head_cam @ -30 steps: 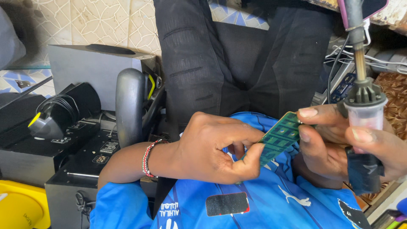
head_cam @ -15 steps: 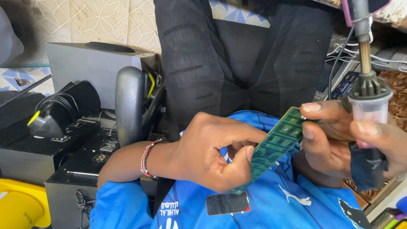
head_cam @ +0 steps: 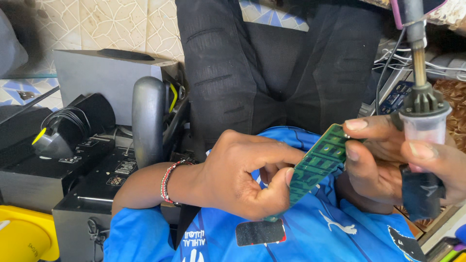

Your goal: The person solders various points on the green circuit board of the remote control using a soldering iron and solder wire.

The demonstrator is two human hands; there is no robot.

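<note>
Head cam, looking down at your lap. Your left hand [head_cam: 238,174] sits centre frame, fingers curled, thumb and forefinger pinched shut on the lower end of a green circuit board [head_cam: 318,162]. The board is narrow, tilted, running from lower left up to upper right, w/ pale component pads on its face. Your right hand [head_cam: 388,160] is at the right side; its fingers close on the board's upper end, so both hands clamp the same board, one at each end. The right hand also grips a soldering iron [head_cam: 421,121] held tip down: clear plastic collar and dark ribbed ring above your fingers, brass-coloured shaft rising to a pinkish handle at the top edge; its dark lower part shows below the hand. Iron and board are just beside each other, but you can't tell whether they touch.

A beaded bracelet [head_cam: 167,182], red, white and black, rings your left wrist. Under both hands lies a blue jersey [head_cam: 310,233] w/ white markings and a small black patch. Behind, a black garment w/ seams [head_cam: 272,77] fills the upper centre.

To the left: a grey box [head_cam: 97,77], a dark upright curved handle [head_cam: 148,121], black electronic units w/ labels [head_cam: 111,174], and a black device w/ a yellow tip and coiled wire [head_cam: 63,128]. A yellow container [head_cam: 24,235] shows in the bottom left corner. Tangled cables [head_cam: 437,63] sit upper right. Patterned tile wall [head_cam: 111,24] runs across the top.
</note>
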